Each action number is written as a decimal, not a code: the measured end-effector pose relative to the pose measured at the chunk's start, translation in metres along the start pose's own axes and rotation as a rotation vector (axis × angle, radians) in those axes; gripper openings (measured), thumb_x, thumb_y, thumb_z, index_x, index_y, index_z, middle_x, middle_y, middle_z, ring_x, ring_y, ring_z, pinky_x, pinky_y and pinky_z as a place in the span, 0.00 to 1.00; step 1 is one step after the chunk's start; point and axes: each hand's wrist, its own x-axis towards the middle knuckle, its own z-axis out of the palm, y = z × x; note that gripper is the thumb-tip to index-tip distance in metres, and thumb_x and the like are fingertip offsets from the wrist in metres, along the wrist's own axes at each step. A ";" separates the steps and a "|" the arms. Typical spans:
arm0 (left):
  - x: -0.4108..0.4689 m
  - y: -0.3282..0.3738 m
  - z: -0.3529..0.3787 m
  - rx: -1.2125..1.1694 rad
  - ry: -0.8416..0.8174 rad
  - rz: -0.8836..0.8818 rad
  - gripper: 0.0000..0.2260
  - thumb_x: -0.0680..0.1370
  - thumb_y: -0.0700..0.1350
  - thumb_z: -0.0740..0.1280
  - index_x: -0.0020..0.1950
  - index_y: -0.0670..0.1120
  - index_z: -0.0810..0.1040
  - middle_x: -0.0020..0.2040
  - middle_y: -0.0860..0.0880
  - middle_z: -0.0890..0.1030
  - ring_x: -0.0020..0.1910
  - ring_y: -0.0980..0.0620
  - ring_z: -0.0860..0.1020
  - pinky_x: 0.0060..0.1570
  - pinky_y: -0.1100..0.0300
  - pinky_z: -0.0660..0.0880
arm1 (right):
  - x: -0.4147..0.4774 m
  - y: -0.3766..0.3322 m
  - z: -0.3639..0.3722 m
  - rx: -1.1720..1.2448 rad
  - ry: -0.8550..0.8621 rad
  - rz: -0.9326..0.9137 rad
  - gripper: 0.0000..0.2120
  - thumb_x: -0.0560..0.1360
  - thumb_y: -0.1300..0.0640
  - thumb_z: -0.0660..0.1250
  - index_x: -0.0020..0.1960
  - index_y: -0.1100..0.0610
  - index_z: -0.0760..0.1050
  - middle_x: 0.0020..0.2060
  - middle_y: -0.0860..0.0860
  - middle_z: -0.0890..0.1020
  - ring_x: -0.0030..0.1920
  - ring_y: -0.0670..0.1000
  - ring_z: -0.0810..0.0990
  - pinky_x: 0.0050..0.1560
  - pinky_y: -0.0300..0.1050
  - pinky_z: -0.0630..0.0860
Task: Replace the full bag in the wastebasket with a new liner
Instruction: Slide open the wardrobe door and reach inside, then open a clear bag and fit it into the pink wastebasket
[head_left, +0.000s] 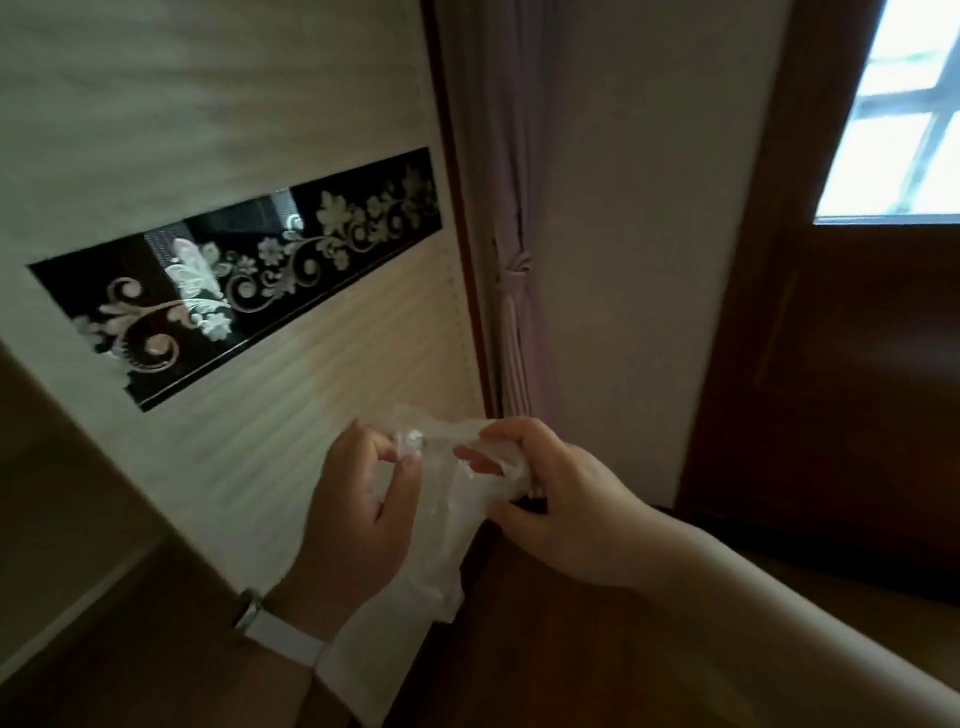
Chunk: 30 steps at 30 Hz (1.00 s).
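A thin translucent white plastic liner (441, 530) hangs folded between both hands in the lower middle of the head view. My left hand (358, 514) pinches its crumpled top edge between thumb and fingertips. My right hand (550, 499) grips the same top edge from the right, with its fingers curled into the plastic. The rest of the liner drapes down past my left wrist, which wears a white band. No wastebasket and no full bag are in view.
A pale cabinet door (218, 130) with a black floral glass strip (244, 275) fills the left. A tied-back pink curtain (511, 260) hangs in the middle. A dark wooden door (831, 364) with a bright window (904, 119) stands at right. Brown wooden floor (545, 649) lies below.
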 end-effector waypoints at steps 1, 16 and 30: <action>0.001 0.012 0.017 -0.042 -0.019 0.013 0.06 0.79 0.52 0.60 0.45 0.52 0.70 0.46 0.52 0.81 0.46 0.60 0.79 0.44 0.70 0.74 | -0.008 0.008 -0.011 -0.015 0.030 0.020 0.21 0.76 0.51 0.68 0.64 0.40 0.64 0.54 0.37 0.79 0.53 0.40 0.79 0.53 0.45 0.80; 0.040 0.142 0.249 -0.632 -0.441 0.018 0.12 0.75 0.44 0.69 0.55 0.56 0.72 0.46 0.59 0.82 0.41 0.60 0.82 0.38 0.68 0.77 | -0.143 0.132 -0.160 -0.391 0.598 0.173 0.10 0.75 0.46 0.68 0.47 0.52 0.83 0.45 0.43 0.75 0.45 0.45 0.76 0.41 0.38 0.75; 0.122 0.224 0.488 -1.038 -0.809 0.096 0.04 0.74 0.54 0.71 0.46 0.57 0.79 0.39 0.53 0.83 0.36 0.57 0.80 0.39 0.65 0.76 | -0.192 0.228 -0.288 -0.530 1.107 0.685 0.16 0.72 0.47 0.65 0.29 0.45 0.63 0.27 0.43 0.67 0.29 0.43 0.64 0.31 0.32 0.60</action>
